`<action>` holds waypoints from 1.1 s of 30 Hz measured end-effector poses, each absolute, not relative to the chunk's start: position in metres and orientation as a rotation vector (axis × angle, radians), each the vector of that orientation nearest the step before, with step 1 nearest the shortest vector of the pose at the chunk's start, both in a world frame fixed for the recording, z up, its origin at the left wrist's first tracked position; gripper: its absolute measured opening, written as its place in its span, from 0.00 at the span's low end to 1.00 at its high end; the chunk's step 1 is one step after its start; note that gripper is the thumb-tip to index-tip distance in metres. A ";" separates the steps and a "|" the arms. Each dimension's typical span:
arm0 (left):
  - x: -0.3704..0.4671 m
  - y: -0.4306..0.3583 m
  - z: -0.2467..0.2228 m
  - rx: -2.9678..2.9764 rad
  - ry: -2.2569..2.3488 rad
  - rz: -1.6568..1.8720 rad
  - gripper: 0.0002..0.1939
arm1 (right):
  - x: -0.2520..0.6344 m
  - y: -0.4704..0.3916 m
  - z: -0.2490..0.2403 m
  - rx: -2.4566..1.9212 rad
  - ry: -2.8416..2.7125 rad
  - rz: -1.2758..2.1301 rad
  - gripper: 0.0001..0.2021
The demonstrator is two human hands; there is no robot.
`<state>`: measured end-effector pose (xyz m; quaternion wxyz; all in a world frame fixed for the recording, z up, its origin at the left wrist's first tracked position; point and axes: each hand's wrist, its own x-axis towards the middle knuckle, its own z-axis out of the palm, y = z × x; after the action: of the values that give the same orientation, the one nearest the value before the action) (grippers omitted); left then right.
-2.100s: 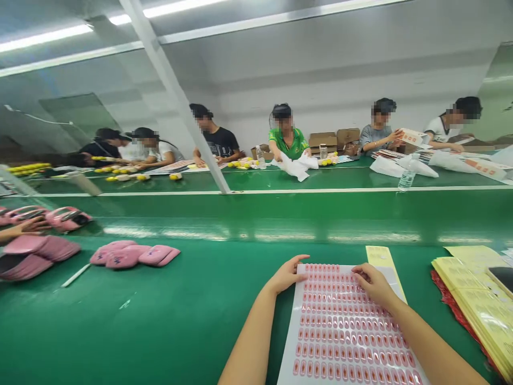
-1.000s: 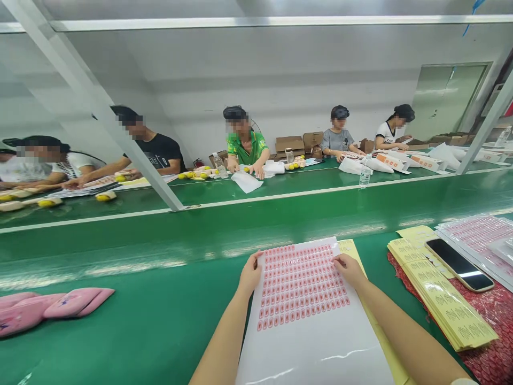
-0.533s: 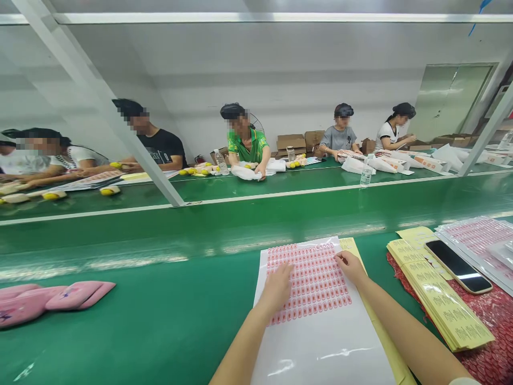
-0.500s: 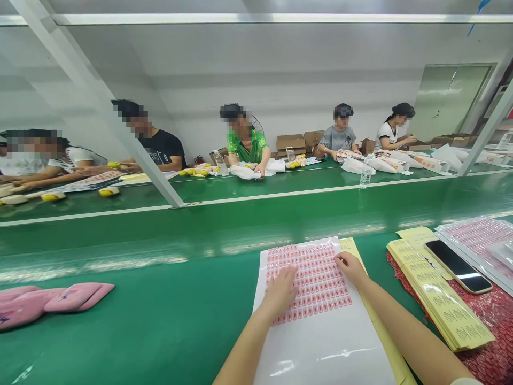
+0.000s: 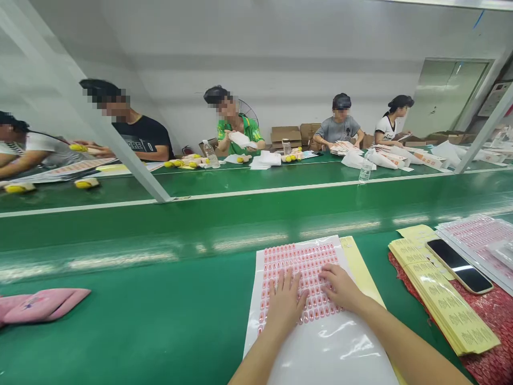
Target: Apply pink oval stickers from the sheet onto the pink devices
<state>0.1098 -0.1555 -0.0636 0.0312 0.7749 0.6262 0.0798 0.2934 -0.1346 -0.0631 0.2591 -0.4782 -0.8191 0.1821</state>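
A white sheet (image 5: 316, 355) lies on the green work surface in front of me, with rows of small pink-and-red oval stickers (image 5: 306, 259) on its far half. My left hand (image 5: 285, 305) rests flat over the left and middle rows, fingers spread. On the right-hand rows, my right hand (image 5: 342, 289) lies with its fingers apart and slightly bent. Neither hand grips anything. From beneath the sheet's right side shows a yellow sheet (image 5: 360, 259). Both palms hide some of the stickers.
To the right, a stack of yellow printed label sheets (image 5: 444, 305) and a phone (image 5: 460, 266) lie on red bubble wrap (image 5: 491, 331). Beyond are more sticker sheets (image 5: 476, 240). A pink fabric item (image 5: 48, 306) sits left. Several people work across the green line behind a slanted post (image 5: 132, 160).
My right hand has left the sheet's upper right edge and come down and left onto the stickers. My left hand has spread its fingers and moved slightly nearer. The view has shifted a little.
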 end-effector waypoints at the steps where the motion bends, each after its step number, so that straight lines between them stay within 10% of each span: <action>1: 0.110 -0.156 -0.065 2.417 1.932 0.258 0.23 | 0.292 -0.137 -0.065 -1.304 -2.257 0.436 0.15; 11: 0.105 -0.160 -0.078 2.646 1.707 0.371 0.25 | 0.291 -0.145 -0.057 -1.340 -2.599 0.357 0.29; 33: 0.105 -0.163 -0.062 2.467 1.631 0.303 0.21 | 0.287 -0.153 -0.060 -1.200 -2.494 0.162 0.21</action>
<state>0.1047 -0.1632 -0.0618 0.0843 0.8269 0.5467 0.1016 0.2869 -0.1525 -0.0600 0.1835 -0.4255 -0.8843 0.0573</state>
